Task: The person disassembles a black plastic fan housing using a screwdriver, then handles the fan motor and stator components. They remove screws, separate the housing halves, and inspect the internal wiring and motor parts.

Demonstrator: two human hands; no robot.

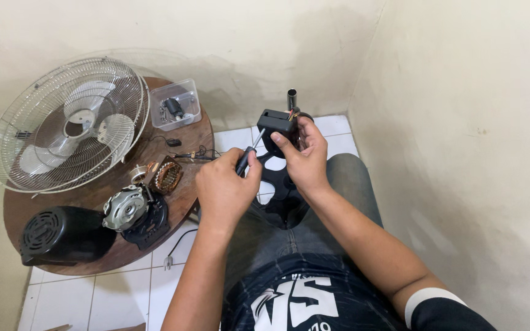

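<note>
Guy's sitting there wearing a dark, almost black tee with a big blocky white graphic showing across the front, partly cropped at the bottom so I'm not making out the whole design. The short sleeve on his right arm is sporting a wide white band around the cuff. The left sleeve isn't showing from here. Both forearms are going bare, no watch, no bracelet, no rings that I'm seeing on the left hand [223, 187] or the right hand [305, 156]. On the bottom he's wearing faded grey-blue jeans, looking pretty washed out over the thighs and knee.
</note>
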